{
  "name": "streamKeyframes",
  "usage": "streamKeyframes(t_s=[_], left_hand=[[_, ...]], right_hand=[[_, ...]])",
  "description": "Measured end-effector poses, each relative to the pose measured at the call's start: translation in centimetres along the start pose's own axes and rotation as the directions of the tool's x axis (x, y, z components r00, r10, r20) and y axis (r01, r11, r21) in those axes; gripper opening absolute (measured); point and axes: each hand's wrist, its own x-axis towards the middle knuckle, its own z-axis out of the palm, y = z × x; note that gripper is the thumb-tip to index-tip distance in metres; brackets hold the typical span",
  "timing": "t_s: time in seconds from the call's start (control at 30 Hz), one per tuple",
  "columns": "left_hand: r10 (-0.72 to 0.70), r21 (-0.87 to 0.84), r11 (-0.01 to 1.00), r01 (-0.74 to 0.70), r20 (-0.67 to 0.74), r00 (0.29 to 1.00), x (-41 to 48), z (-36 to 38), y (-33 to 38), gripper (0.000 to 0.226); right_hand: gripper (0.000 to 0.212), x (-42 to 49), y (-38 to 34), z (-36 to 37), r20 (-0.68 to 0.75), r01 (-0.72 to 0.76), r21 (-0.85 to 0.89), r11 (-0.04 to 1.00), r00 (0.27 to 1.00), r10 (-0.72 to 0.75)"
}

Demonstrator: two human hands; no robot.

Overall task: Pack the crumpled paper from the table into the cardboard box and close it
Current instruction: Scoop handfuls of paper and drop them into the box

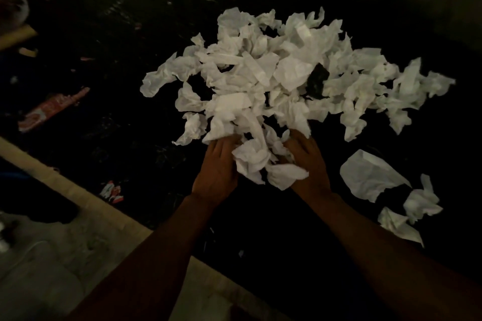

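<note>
Gathering step — left hand [217,172] & right hand [310,167] cupped around crumpled paper [260,164] at 6 o'clock of pile; next lift to box — not visible.

- Fingertips of both hands, left [217,169] and right [310,164], are buried under crumpled paper [260,78].
- Dark counter [130,34] surface lost in shadow.
- Reddish wrapper [52,109] print unreadable.
- Forearms cut by bottom edge.

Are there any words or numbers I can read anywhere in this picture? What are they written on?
None can be read.
Red and white wrapper: has printing, too blurred and dark to read.
Small red and white scrap: too small to read.
Crumpled paper: plain white, no writing visible.
</note>
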Motion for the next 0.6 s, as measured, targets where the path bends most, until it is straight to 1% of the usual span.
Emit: streamKeyframes(t_s=[0.07, 0.1, 0.17, 0.23, 0.3, 0.33, 0.4, 0.5, 0.6], left_hand=[[-0.039, -0.069, 0.997, 0.040, 0.011, 0.999, -0.3, -0.1, 0.1, 0.075], [-0.050, -0.098, 0.994, 0.051, 0.014, 0.999, -0.4, -0.1, 0.2, 0.079], [-0.078, -0.159, 0.984, 0.076, -0.002, 0.997, -0.2, -0.6, 0.4, 0.075], [-0.152, -0.239, 0.959, 0.153, 0.022, 0.988, 0.5, -0.9, 0.4, 0.069], [-0.241, -0.355, 0.899, 0.258, 0.092, 0.966, 1.2, -1.6, 0.6, 0.074], [-0.253, -0.396, 0.876, 0.275, 0.107, 0.961, 1.4, -2.0, 0.7, 0.077], [-0.241, -0.408, 0.877, 0.256, 0.088, 0.967, 1.7, -2.8, 1.0, 0.079], [-0.111, -0.331, 0.937, 0.110, 0.015, 0.994, 3.0, -4.6, 2.2, 0.084], [-0.039, -0.335, 0.941, 0.046, 0.025, 0.999, 5.1, -6.6, 4.2, 0.084]], right_hand=[[0.028, 0.1, 0.1, 0.2, -0.060, 0.022, -0.038, 0.999, 0.998, -0.024], [0.028, 0.1, 0.2, 0.2, -0.086, 0.030, -0.043, 0.999, 0.996, -0.033], [0.037, 0.2, 0.3, 0.1, -0.065, 0.029, -0.016, 0.999, 0.997, -0.030], [0.042, 0.5, 0.3, -0.5, 0.006, 0.008, 0.055, 0.998, 1.000, -0.008], [0.041, 0.9, -0.2, -1.5, 0.069, -0.075, 0.176, 0.981, 0.996, 0.064], [0.040, 1.1, -0.9, -2.2, 0.083, -0.131, 0.224, 0.966, 0.990, 0.115], [0.041, 1.4, -1.8, -3.7, 0.086, -0.220, 0.284, 0.933, 0.975, 0.203], [0.043, 2.2, -3.2, -6.2, 0.051, -0.245, 0.300, 0.922, 0.969, 0.240], [0.043, 3.2, -4.6, -9.2, -0.018, -0.252, 0.291, 0.923, 0.963, 0.268]])
